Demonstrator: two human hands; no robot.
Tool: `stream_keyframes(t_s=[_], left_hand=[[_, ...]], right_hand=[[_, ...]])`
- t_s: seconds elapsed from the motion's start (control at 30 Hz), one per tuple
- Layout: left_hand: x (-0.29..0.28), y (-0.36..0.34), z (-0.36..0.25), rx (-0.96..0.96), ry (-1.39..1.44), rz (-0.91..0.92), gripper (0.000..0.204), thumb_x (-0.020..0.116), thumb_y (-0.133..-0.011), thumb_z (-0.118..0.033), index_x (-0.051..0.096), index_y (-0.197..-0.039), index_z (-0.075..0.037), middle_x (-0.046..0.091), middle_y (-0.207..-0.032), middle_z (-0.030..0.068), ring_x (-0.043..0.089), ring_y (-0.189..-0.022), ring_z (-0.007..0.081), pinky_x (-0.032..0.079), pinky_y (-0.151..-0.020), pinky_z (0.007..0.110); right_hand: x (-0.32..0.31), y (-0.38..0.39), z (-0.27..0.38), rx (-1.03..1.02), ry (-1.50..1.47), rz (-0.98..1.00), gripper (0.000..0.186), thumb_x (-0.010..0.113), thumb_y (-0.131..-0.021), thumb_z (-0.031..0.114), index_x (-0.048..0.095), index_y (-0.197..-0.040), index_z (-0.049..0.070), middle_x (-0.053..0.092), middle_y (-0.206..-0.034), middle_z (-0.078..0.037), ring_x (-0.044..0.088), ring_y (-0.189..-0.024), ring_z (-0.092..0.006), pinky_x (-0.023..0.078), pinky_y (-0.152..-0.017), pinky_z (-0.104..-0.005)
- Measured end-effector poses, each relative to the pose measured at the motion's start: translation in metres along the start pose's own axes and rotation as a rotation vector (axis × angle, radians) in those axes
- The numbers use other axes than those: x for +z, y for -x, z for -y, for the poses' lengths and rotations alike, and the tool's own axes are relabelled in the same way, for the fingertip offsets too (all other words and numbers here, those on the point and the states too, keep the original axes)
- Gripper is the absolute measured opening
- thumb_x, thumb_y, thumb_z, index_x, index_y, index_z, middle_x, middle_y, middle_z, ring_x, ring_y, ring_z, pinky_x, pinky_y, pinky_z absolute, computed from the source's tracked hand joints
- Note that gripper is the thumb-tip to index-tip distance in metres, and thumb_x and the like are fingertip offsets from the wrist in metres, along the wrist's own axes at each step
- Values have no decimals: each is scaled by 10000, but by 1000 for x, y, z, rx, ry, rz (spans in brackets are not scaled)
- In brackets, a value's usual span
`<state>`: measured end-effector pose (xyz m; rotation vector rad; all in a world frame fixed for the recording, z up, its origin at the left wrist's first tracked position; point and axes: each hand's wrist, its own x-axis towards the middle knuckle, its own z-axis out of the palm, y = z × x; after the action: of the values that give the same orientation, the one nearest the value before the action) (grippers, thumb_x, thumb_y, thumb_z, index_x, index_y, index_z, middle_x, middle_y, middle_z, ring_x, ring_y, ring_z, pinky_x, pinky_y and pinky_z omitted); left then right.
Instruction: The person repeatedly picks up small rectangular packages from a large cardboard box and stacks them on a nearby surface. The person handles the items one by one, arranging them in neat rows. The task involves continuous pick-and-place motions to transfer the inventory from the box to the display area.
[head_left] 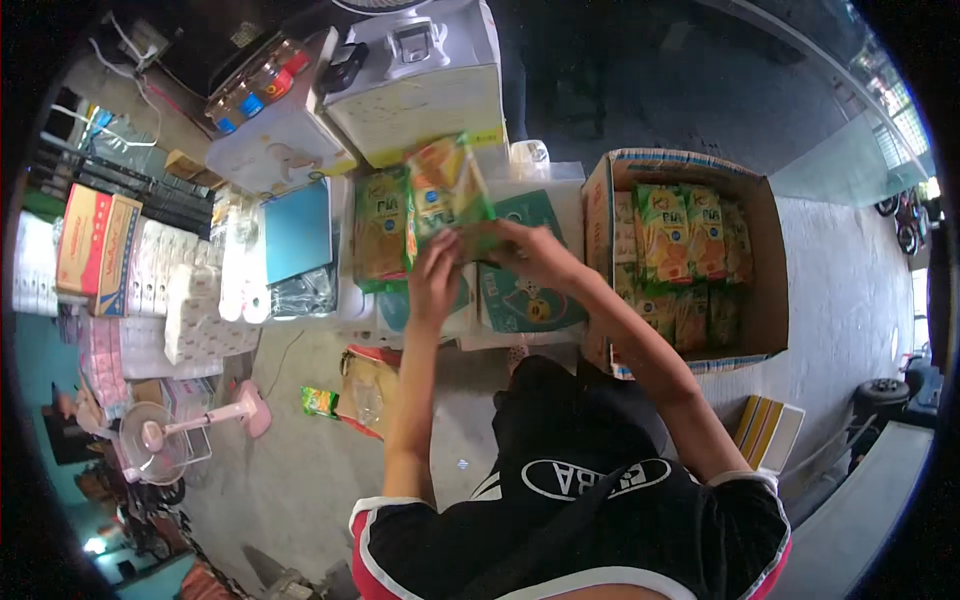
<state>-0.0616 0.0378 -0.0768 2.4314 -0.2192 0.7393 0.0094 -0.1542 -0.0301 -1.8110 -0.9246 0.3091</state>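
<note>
Over the packs in front of me, a green and orange snack packet [443, 180] is held up, tilted and slightly blurred. My left hand [437, 268] has its fingers closed on the lower edge of this packet. At the packet's lower right corner, my right hand [535, 255] pinches it, with the fingertips partly hidden. Similar snack packets [380, 230] lie just left of my left hand. Beneath my right hand are teal and white packs [530, 300]. To the right, an open cardboard box [775, 270] holds several of the same packets in rows.
Large white boxes [425, 110] stand behind the packs, with jars [265, 82] on the left one. A blue folder-like sheet [298, 232] lies farther left. On the floor are a torn carton [368, 388], a green packet [319, 402] and a pink fan [155, 436].
</note>
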Motion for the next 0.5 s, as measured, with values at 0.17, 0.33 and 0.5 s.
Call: stream_keyframes(t_s=[0.17, 0.33, 0.5], left_hand=[[8, 19, 60, 40, -173, 164, 391, 597, -628, 47, 593, -995, -89, 556, -1117, 23, 493, -1091, 184, 335, -953, 381], [12, 21, 51, -13, -115, 124, 437, 588, -601, 45, 590, -1005, -122, 557, -1105, -2, 488, -1097, 165, 321, -953, 366], [12, 22, 48, -38, -82, 100, 392, 594, -607, 33, 597, -968, -118, 564, -1080, -3, 492, -1091, 168, 319, -965, 373]], right_hand=[[88, 11, -63, 201, -85, 151, 857, 663, -698, 86, 143, -1370, 198, 547, -1106, -184, 576, -912, -378, 457, -753, -406], [110, 18, -73, 120, -222, -54, 894, 620, -695, -42, 109, -1386, 204, 273, -1391, -76, 415, -1164, -300, 404, -867, -379], [113, 17, -78, 175, -322, -37, 847, 614, -711, -37, 142, -1384, 170, 185, -1422, -52, 262, -1273, -218, 405, -905, -347]])
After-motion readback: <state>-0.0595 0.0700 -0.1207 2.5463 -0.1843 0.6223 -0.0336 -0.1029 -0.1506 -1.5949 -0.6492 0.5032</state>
